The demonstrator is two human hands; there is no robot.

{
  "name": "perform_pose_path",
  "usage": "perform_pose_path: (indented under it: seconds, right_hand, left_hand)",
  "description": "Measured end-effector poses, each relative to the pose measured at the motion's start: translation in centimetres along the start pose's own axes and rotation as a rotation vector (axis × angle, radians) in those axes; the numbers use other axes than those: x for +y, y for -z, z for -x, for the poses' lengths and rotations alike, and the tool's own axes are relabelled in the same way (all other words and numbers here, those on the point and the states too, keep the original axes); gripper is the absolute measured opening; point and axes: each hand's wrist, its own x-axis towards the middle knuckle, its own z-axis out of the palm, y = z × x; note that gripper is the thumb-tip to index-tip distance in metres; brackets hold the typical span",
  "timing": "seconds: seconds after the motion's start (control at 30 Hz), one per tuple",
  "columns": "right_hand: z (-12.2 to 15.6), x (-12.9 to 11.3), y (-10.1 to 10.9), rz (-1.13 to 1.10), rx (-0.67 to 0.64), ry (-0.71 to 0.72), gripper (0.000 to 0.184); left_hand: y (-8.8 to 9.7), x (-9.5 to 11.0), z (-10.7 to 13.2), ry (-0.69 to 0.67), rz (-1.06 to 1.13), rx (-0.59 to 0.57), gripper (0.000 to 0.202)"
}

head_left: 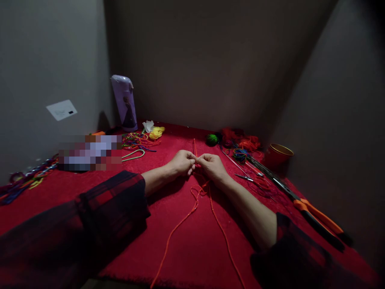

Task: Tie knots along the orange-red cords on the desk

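Red tabletop (pixel 192 253), grey walls (pixel 60 48); left hand (pixel 181 162), right hand (pixel 212 165): grip pinching orange cord (pixel 196 204).

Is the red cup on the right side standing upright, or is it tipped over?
Upright: the red cup stands with its gold rim facing up.

Dim overall — back wall (pixel 192 60) deep in shade, pixelated patch (pixel 90 153) at left, edges stretched.

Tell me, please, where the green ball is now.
In the head view, the green ball lies just right of centre, beyond the right hand and left of the red yarn.
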Motion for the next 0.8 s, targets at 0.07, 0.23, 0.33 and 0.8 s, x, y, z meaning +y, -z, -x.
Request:
perform_pose_path:
  seconds: [0.07, 0.23, 0.33, 0.8]
  right_hand:
    - [0.0, 0.0, 0.0, 0.0, -0.003, -0.005, 0.043]
    - [-0.1, 0.2, 0.0, 0.002, 0.011, 0.001, 0.042]
    - [-0.3, 0.4, -0.1, 0.024, 0.021, 0.019, 0.039]
    - [-0.2, 0.3, -0.1, 0.169, 0.03, 0.045, 0.023]
  left_hand:
    - [0.0, -0.1, -0.4, 0.011, -0.023, 0.028, 0.019]
    - [0.2, -1.1, -1.6, -0.05, -0.08, 0.109, 0.013]
    - [0.5, -1.4, -1.9, -0.117, -0.136, 0.147, 0.013]
    - [0.7, -1.3, -1.9, -0.065, -0.06, 0.157, 0.015]
